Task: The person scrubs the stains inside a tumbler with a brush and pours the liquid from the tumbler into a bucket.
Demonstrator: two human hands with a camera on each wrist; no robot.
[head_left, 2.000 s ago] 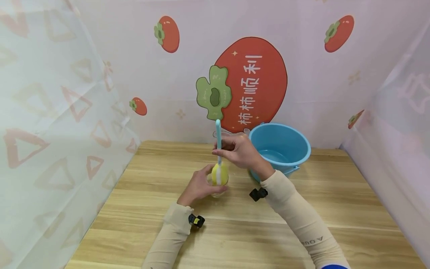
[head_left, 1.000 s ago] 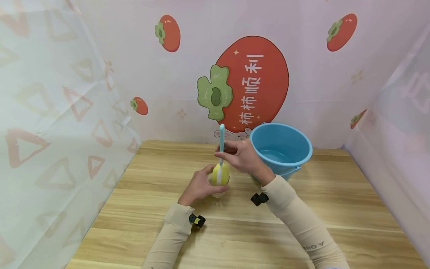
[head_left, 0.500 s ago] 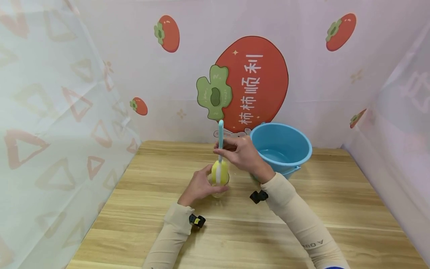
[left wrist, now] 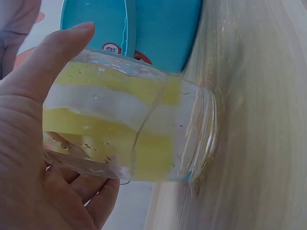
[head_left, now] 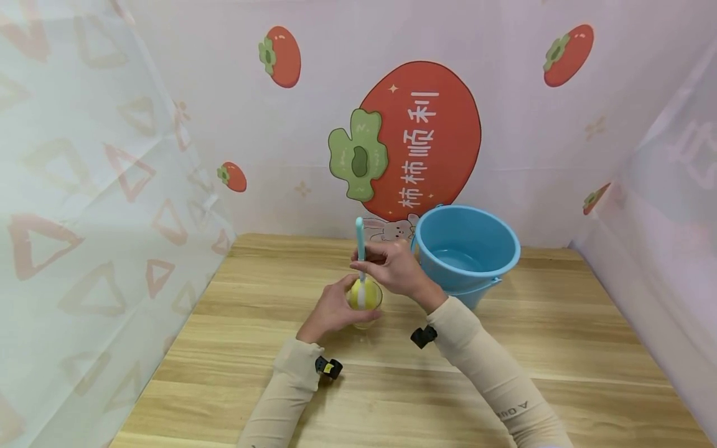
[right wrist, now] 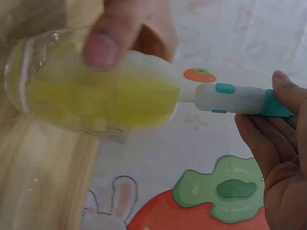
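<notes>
My left hand [head_left: 335,308] grips a clear glass cup [left wrist: 194,129] that stands upright on the table, thumb on one side and fingers on the other. Droplets dot the glass wall. Inside the cup is the yellow-and-white sponge head of a cup brush [right wrist: 144,98], seen through the glass in the left wrist view and reaching close to the bottom. With thumb and fingers, my right hand [head_left: 395,269] pinches the brush's white-and-teal handle [head_left: 360,239] above the rim. The handle points up, leaning slightly left in the head view.
A blue bucket [head_left: 467,283] with a handle stands behind and right of the cup, close to my right forearm. The wooden table [head_left: 252,280] meets a printed cloth backdrop [head_left: 313,124] at the back, with more cloth on both sides.
The brush rises and dips between frames; since half a second ago my right hand has moved down, sinking the sponge deeper into the cup. My left hand stays in place on the cup.
</notes>
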